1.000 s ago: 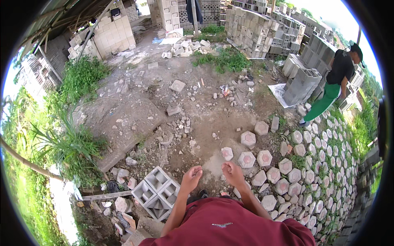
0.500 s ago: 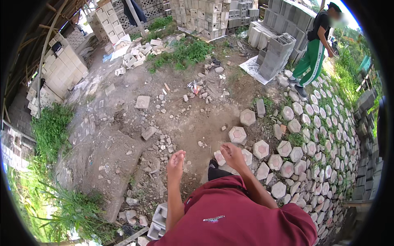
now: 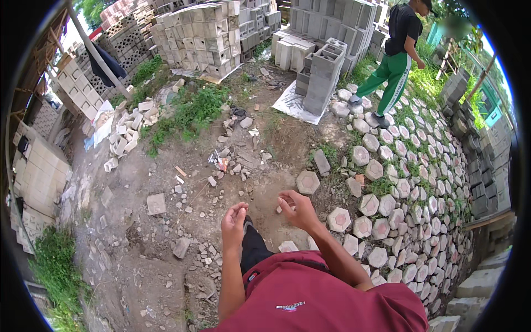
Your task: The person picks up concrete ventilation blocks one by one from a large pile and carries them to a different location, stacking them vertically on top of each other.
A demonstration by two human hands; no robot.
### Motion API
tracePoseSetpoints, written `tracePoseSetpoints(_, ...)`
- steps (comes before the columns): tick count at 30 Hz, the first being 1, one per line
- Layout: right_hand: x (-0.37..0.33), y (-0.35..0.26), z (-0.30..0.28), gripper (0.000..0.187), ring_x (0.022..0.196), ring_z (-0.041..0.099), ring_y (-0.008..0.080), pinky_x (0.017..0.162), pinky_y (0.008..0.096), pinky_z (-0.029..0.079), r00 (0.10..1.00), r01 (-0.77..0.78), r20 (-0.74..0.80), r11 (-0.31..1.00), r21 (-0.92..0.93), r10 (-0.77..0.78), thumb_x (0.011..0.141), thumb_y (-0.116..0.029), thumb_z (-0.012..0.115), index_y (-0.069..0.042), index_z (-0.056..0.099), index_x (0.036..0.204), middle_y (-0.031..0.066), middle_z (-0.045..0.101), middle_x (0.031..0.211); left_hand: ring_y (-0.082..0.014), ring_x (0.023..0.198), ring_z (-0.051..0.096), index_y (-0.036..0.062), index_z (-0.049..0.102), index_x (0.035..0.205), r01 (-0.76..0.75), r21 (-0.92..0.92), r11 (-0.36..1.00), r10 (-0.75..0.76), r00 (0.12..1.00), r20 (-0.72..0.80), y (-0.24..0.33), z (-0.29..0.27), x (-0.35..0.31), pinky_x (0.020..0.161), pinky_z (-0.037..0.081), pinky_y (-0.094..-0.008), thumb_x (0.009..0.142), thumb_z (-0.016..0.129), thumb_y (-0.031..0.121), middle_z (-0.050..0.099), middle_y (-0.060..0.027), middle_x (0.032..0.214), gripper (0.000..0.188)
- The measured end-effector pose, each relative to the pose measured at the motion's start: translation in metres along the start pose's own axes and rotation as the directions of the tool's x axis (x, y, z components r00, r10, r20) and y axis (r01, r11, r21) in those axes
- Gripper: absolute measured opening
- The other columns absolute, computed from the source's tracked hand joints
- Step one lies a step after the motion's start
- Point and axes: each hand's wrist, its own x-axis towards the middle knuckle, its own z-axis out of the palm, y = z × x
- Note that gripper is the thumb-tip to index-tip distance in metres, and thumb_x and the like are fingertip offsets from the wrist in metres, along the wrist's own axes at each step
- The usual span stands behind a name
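Both my hands are raised in front of my maroon shirt, a short gap between them, over the bare dirt. My left hand has its fingers loosely curled and the thumb apart, with nothing seen in it. My right hand is bent at the fingers, its thumb apart from them, and also looks unladen. A small pale stone shows on the ground by the right fingertips. Beyond that hand a hexagonal paving block lies on the dirt, and another hexagonal block is to its right. Neither hand touches them.
Many hexagonal blocks pave the right side, grass between them. A person in green trousers walks there. Grey hollow blocks stand on a white sheet ahead. Rubble, weeds and a square block lie left.
My view has swung to the right and forward. One of my legs now shows stepping ahead between the hands. Both hands stay raised, and the person in green trousers has walked on.
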Motion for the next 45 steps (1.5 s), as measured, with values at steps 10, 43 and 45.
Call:
tracePoseSetpoints(10,0.226,0.048,0.027,0.027,0.082,0.068,0.0214,0.074,0.0316,0.053,0.949,-0.174,-0.273,0.984,-0.035,0.158,0.091,-0.019,0.062,0.003,0.062,0.107,0.0146,0.07,0.091,-0.0113,0.099,0.062,0.0028,0.059,0.115,0.046,0.051,0.998,-0.059,0.955,0.29,0.002,-0.012,0.295,0.079,0.046,-0.0241,0.095,0.056,0.018,0.067,-0.0057,0.108,0.026)
tracePoseSetpoints(43,0.925,0.091,-0.075,0.029,0.087,0.066,0.016,0.078,0.0285,0.052,0.867,-0.233,-0.436,0.969,0.075,0.242,0.092,-0.019,0.061,0.004,0.061,0.11,0.0125,0.069,0.096,-0.0113,0.101,0.06,0.0028,0.059,0.115,0.005,-0.023,1.0,0.008,0.862,0.507,0.207,0.194,1.039,0.082,0.048,-0.0259,0.096,0.054,0.018,0.066,-0.0062,0.11,0.025)
tracePoseSetpoints(45,0.951,0.104,-0.082,0.03,0.087,0.065,0.0161,0.078,0.0285,0.052,0.848,-0.283,-0.442,0.955,0.089,0.292,0.092,-0.019,0.061,0.005,0.061,0.11,0.0132,0.069,0.097,-0.0117,0.1,0.06,0.0035,0.06,0.115,0.044,-0.014,0.999,-0.031,0.86,0.51,0.201,0.214,1.067,0.082,0.048,-0.0261,0.096,0.054,0.018,0.066,-0.0065,0.11,0.025)
